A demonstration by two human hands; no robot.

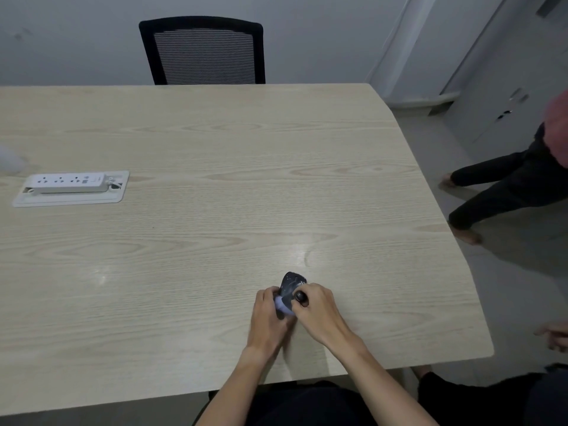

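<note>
Both hands hold a dark shiny thing (292, 285) near the front edge of the table (215, 210), at about five o'clock from its middle. The left hand (270, 315) curls its fingers round the bottom of it, and the right hand (316, 312) pinches a small black knob (301, 298) on its three o'clock side. I think the knob is being worked loose, so next the left must hold tight while the right twists gently.

One table (215, 142), one chair (203, 50), one power strip (67, 182), one dark object (290, 287), two hands: left hand (267, 318), right hand (319, 315).
</note>
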